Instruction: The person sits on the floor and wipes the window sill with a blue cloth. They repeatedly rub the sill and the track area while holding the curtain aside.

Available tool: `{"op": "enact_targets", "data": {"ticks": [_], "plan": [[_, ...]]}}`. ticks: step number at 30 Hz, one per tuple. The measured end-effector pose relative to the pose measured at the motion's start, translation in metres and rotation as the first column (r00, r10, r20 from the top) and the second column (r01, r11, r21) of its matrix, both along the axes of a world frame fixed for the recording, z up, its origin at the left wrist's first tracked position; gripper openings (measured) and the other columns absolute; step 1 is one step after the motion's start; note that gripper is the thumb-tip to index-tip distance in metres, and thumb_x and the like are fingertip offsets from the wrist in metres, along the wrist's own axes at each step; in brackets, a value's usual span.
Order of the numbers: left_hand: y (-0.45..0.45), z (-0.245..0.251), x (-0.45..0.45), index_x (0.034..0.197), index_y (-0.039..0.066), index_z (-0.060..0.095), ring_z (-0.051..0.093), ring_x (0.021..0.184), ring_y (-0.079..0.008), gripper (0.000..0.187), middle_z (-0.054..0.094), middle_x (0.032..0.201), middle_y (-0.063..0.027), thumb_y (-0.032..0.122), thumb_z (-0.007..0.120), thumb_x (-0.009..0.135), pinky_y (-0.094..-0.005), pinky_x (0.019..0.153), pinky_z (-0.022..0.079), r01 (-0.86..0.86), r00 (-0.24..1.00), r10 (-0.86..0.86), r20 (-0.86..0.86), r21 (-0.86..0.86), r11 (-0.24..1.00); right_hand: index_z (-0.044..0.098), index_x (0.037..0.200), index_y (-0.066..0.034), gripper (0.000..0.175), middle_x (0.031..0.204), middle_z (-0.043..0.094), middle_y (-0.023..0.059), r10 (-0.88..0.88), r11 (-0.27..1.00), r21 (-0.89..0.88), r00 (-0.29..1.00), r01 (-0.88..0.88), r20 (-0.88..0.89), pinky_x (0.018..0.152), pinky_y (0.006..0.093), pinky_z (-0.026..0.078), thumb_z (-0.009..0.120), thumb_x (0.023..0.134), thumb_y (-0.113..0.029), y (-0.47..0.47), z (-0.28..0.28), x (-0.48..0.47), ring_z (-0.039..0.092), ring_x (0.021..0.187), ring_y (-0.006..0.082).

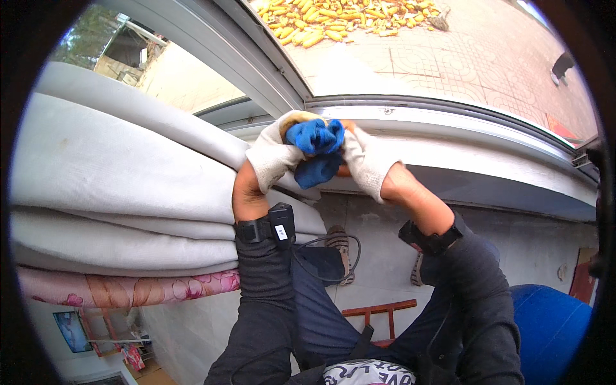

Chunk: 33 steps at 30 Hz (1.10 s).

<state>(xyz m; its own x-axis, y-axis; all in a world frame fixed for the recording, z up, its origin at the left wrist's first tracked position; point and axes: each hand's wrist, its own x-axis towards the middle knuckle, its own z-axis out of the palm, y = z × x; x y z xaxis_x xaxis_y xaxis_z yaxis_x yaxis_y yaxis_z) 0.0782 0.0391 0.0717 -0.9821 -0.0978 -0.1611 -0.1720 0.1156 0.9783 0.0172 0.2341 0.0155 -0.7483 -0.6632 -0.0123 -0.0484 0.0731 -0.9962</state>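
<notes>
A crumpled blue cloth (315,137) is bunched between my hands at the corner of the window, with part of it hanging below. My left hand (276,151), in an off-white knit glove, grips the cloth from the left. On the other side, my right hand (365,156) wears a similar glove and holds the cloth's right edge. Its fingers are partly hidden and slightly blurred. Just beyond both hands runs the white window sill (414,144), below the metal window frame (433,113).
Thick pale curtains (130,163) fill the left side, above a pink floral fabric (159,288). A cable loop (358,260) hangs from my left wrist device (281,224). Below are a reddish wooden frame (380,308) and a blue rounded object (548,327). Corn cobs (332,19) lie outside.
</notes>
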Motion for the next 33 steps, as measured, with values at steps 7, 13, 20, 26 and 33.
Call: {"op": "enact_targets", "data": {"ticks": [7,13,20,26,33], "plan": [[0.01,0.007,-0.005,0.133,0.002,0.062,0.065,0.112,-0.0159,0.057,0.07,0.121,-0.0075,-0.001,0.08,0.079,-0.0306,0.1,0.053,0.025,0.999,-0.027,-0.023,-0.077,0.997,0.053,0.137,-0.0114,0.054,0.116,0.061,0.0012,0.244,0.899,-0.434,0.754,0.061,0.61,0.083,0.0292,0.056,0.064,0.1,-0.049,-0.001,0.006,0.007,0.06,0.091,0.0122],[-0.007,0.014,-0.001,0.137,0.002,0.06,0.066,0.112,-0.0171,0.059,0.069,0.128,-0.0086,0.007,0.083,0.083,-0.0306,0.099,0.053,-0.073,0.995,0.048,-0.085,-0.315,0.946,0.061,0.13,-0.0069,0.059,0.1,0.072,0.0059,-0.083,0.996,0.009,0.956,0.084,0.281,0.075,0.0278,0.058,0.081,0.087,-0.043,0.008,0.022,-0.016,0.067,0.088,0.0124],[-0.023,0.019,-0.015,0.115,0.001,0.067,0.064,0.076,-0.0092,0.024,0.072,0.099,-0.0033,0.016,0.072,0.097,-0.022,0.064,0.049,-0.613,0.766,0.609,-0.207,0.05,0.788,0.064,0.13,-0.0084,0.058,0.103,0.075,0.0101,-0.535,0.843,-0.218,0.719,0.492,-0.443,0.08,0.0308,0.059,0.086,0.082,-0.034,0.009,0.049,-0.047,0.073,0.09,0.0174],[-0.014,0.021,-0.019,0.113,0.001,0.063,0.065,0.077,-0.0113,0.023,0.071,0.097,-0.005,0.016,0.071,0.097,-0.0225,0.064,0.05,-0.667,0.694,0.678,-0.243,0.138,0.732,0.062,0.126,-0.0131,0.05,0.098,0.071,0.0105,-0.758,0.652,-0.69,0.29,0.315,-0.584,0.076,0.0337,0.058,0.086,0.082,-0.021,-0.068,0.095,-0.079,0.072,0.084,0.0221],[-0.02,0.02,-0.016,0.12,0.009,0.064,0.07,0.079,-0.0127,0.027,0.074,0.103,-0.0044,0.022,0.072,0.097,-0.0222,0.063,0.052,-0.642,0.71,0.652,-0.268,0.136,0.755,0.068,0.12,-0.0142,0.052,0.104,0.066,0.0151,-0.326,0.887,-0.122,0.418,0.445,-0.848,0.082,0.0386,0.056,0.082,0.071,-0.007,-0.069,0.052,-0.045,0.068,0.094,0.0359]]}}
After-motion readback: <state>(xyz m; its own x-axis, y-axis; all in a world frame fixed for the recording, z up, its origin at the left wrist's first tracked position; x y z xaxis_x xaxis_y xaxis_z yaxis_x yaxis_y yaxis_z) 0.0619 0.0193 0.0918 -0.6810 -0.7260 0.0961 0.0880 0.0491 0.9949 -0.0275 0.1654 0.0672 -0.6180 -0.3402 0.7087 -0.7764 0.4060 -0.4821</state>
